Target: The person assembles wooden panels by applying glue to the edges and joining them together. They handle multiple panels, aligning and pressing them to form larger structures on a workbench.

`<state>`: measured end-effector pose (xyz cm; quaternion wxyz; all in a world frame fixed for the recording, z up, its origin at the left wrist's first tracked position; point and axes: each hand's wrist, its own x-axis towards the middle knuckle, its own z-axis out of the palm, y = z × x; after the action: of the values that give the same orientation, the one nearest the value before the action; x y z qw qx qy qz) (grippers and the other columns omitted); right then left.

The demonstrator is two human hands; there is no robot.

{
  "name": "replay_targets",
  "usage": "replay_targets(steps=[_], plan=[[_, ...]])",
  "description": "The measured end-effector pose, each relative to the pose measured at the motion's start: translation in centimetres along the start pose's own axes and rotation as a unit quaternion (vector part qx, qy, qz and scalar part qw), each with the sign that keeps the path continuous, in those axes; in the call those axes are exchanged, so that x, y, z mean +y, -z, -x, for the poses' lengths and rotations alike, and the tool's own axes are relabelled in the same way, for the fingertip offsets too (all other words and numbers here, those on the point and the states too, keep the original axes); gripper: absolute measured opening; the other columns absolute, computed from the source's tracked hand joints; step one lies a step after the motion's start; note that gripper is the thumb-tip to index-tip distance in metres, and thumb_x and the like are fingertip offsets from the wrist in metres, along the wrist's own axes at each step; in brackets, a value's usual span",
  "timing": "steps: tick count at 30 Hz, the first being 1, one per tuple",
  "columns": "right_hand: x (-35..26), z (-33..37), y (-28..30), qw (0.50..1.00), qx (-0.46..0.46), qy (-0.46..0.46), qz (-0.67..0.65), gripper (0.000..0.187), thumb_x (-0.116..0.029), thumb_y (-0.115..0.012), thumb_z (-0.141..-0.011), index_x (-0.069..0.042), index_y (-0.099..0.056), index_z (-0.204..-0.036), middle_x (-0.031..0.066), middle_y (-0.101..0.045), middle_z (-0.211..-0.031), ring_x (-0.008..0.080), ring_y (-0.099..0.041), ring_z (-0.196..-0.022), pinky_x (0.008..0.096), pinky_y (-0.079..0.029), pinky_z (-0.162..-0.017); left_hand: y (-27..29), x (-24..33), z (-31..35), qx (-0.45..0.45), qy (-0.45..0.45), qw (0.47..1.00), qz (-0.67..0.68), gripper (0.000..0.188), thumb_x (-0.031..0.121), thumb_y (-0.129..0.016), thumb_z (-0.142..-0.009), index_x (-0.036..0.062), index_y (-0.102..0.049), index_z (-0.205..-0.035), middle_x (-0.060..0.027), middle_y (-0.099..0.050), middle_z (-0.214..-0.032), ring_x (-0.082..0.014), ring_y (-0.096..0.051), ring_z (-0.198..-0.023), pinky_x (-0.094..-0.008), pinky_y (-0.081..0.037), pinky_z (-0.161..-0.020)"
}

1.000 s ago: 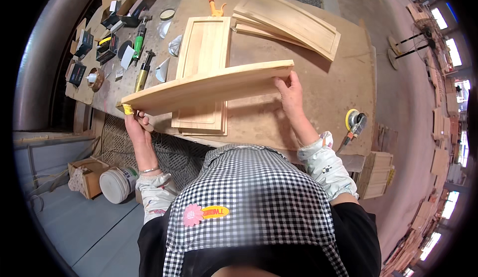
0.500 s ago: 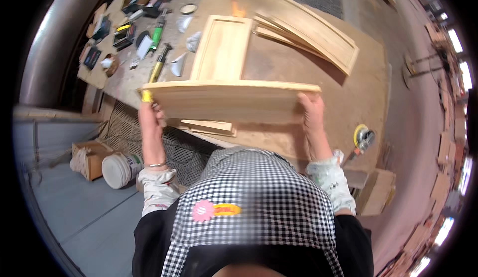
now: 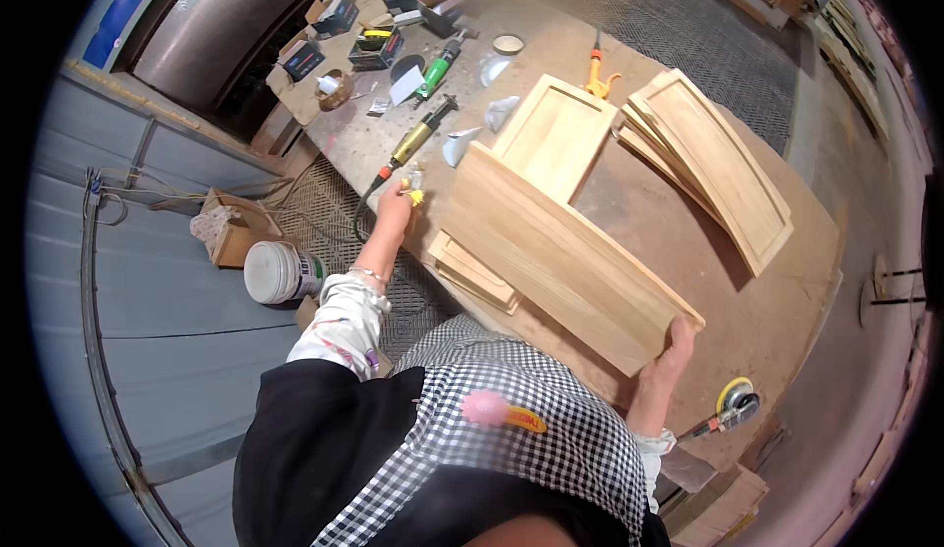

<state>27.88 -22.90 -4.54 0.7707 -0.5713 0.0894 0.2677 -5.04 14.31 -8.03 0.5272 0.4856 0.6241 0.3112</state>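
Wood cabinet-door panel (image 3: pixel 560 252) is tilted, plain face showing, over a framed door panel (image 3: pixel 556 134) by the worktop's near edge; can't tell if it rests there or is held clear. R hand (image 3: pixel 671 358) is clamped on its right end. L hand (image 3: pixel 396 211) is well apart, yellow bit at the fingers, nr the olive air tool (image 3: pixel 423 134); can't tell if it's pinching anything.

Main risk imo: one-handed hold at one end, so the other end could swing & ding the panel below.

Worktop (image 3: pixel 639 223): sander (image 3: pixel 736 402) nr right edge, stacked panels (image 3: pixel 710 159) & orange blow gun (image 3: pixel 599 77) toward far edge, green air tool (image 3: pixel 440 67) & boxes (image 3: pixel 376 48) at left end. Rm: white bucket (image 3: pixel 270 272) off the near edge, blue-grey panelling (image 3: pixel 147 282).
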Motion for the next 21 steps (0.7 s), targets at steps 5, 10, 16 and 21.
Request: replay_targets(steps=[5, 10, 16, 21], plan=[[-0.1, 0.8, -1.0, 0.996, -0.036, -0.02, -0.076, 0.037, -0.019, -0.057, -0.093, 0.004, -0.055, -0.122, 0.0105, -0.062, -0.117, 0.0216, -0.06, -0.106, 0.0355, -0.048, -0.093, 1.9, -2.9, -6.1, 0.08, -0.179, 0.942, -0.274, 0.033, 0.003, -0.05, -0.087, 0.0068, -0.064, -0.117, -0.0115, -0.066, -0.085, -0.0231, -0.064, -0.075, -0.0338, -0.05, -0.065], [0.2, 4.1, -7.1, 0.998, -0.022, 0.05, -0.031, 0.043, -0.026, -0.059, -0.094, 0.002, -0.054, -0.125, 0.0114, -0.061, -0.122, 0.0224, -0.059, -0.111, 0.036, -0.048, -0.095, -0.1, -1.4, -10.4, 0.01, -0.295, 0.885, -0.36, 0.029, 0.01, -0.052, -0.085, 0.0086, -0.067, -0.11, -0.0185, -0.066, -0.101, -0.0393, -0.062, -0.097, -0.0472, -0.049, -0.082], [3.2, 7.4, -12.4, 0.99, 0.098, 0.101, 0.012, 0.048, -0.03, -0.057, -0.095, 0.004, -0.051, -0.13, 0.0142, -0.058, -0.129, 0.0249, -0.056, -0.116, 0.0369, -0.045, -0.099, 2.6, 2.0, -14.4, -0.075, -0.482, 0.804, -0.34, 0.018, 0.008, -0.054, -0.083, 0.007, -0.065, -0.098, -0.0148, -0.065, -0.091, -0.0349, -0.062, -0.088, -0.046, -0.05, -0.076], [3.7, 8.9, -13.9, 0.979, 0.126, 0.151, 0.055, 0.05, -0.033, -0.059, -0.095, 0.002, -0.052, -0.129, 0.0134, -0.055, -0.132, 0.0242, -0.052, -0.121, 0.0359, -0.04, -0.102, 12.5, 3.7, -26.2, 0.166, -0.346, 0.868, -0.314, 0.032, 0.007, -0.055, -0.084, 0.0028, -0.055, -0.116, -0.0197, -0.058, -0.112, -0.045, -0.057, -0.099, -0.0512, -0.048, -0.08]])
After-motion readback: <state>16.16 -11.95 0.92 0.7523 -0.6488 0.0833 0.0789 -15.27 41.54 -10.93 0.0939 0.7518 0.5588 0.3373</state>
